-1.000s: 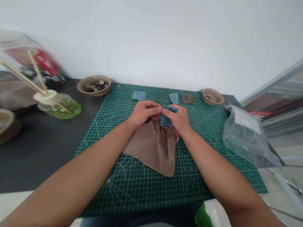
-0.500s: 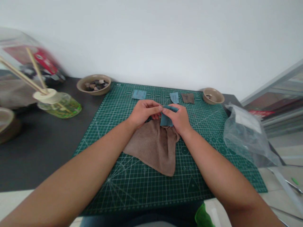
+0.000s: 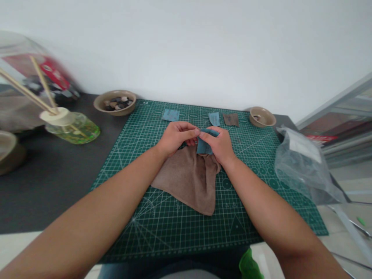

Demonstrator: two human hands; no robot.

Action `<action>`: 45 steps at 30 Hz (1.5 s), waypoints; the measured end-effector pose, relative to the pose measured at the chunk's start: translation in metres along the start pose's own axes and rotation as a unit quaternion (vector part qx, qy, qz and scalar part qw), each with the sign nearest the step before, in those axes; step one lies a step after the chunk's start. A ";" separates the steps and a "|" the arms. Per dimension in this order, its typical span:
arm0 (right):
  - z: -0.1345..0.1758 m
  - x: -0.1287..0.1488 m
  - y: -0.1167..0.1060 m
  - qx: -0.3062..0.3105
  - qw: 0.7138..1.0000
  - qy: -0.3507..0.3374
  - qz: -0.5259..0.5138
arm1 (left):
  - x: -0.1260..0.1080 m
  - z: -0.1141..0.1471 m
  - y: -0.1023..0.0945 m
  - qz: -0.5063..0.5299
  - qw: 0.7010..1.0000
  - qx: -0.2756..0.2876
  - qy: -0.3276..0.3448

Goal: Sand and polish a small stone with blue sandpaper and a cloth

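Between finger and thumb, my right hand (image 3: pixel 223 146) pinches a small blue-grey sheet (image 3: pixel 204 147), which looks like a scrap of sandpaper. My left hand (image 3: pixel 178 136) meets it at the sheet's upper left corner, thumb and fingers closed in a pinch; whatever is between them is hidden. Under both hands a brown cloth (image 3: pixel 188 176) lies bunched up, one corner spread toward me on the green cutting mat (image 3: pixel 162 232). Farther back on the mat lie a light blue square (image 3: pixel 171 115), a light blue piece with a curved edge (image 3: pixel 214 119) and a brown square (image 3: pixel 231 119).
A bowl of small stones (image 3: pixel 115 103) stands at the back left, a second bowl (image 3: pixel 262 117) at the back right. On the left is a glass reed diffuser (image 3: pixel 72 128) with sticks. A clear plastic bag (image 3: pixel 302 162) lies over the mat's right side. A white wall rises behind.
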State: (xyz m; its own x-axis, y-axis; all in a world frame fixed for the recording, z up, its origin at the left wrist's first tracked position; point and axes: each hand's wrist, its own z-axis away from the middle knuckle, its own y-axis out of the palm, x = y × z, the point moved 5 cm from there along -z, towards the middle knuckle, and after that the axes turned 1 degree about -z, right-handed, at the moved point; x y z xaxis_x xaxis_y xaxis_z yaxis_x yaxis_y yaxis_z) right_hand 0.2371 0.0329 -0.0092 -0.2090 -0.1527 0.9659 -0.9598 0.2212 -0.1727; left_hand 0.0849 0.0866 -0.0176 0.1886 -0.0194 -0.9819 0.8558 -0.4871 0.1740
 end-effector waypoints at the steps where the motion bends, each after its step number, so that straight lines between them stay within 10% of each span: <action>1: 0.000 0.000 0.000 -0.001 1.000 -0.001 0.000 | 0.000 0.000 0.000 -0.001 1.000 0.000 0.000; 45: -0.001 0.001 0.000 0.004 1.000 -0.005 0.019 | -0.001 0.000 0.000 -0.011 1.000 0.002 0.006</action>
State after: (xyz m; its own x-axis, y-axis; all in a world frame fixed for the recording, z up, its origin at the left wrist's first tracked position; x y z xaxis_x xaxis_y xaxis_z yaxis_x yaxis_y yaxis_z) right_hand 0.2373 0.0338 -0.0079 -0.2479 -0.1540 0.9565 -0.9523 0.2202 -0.2114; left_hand 0.0850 0.0864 -0.0170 0.1753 0.0010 -0.9845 0.8581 -0.4904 0.1523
